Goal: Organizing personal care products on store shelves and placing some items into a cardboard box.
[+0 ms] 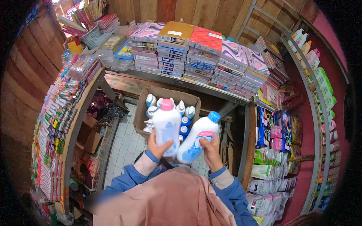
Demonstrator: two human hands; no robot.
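Nearest: pink garment and blue sleeves at lower edge.

Left hand: closed round lower part of white bottle with pink cap. Held upright, long axis vertical, cap pointing up and away toward the box.

Right hand: fingers wrapped about lower body of white bottle with blue cap. Tilted, long axis running lower left to upper right, cap pointing up and right, base down beside the left hand. Bottles held side by side, bases close; contact between them not determinable.

Just beyond hands: open cardboard box on tiled floor, packed with further white bottles, blue caps up.

Beyond box: shelf loaded with stacked notebooks, patterned covers on top.

Far left: basket of pens; rack of small packets down the left side.

Far right: shelves of wrapped packs and row of bottles along the red wall.
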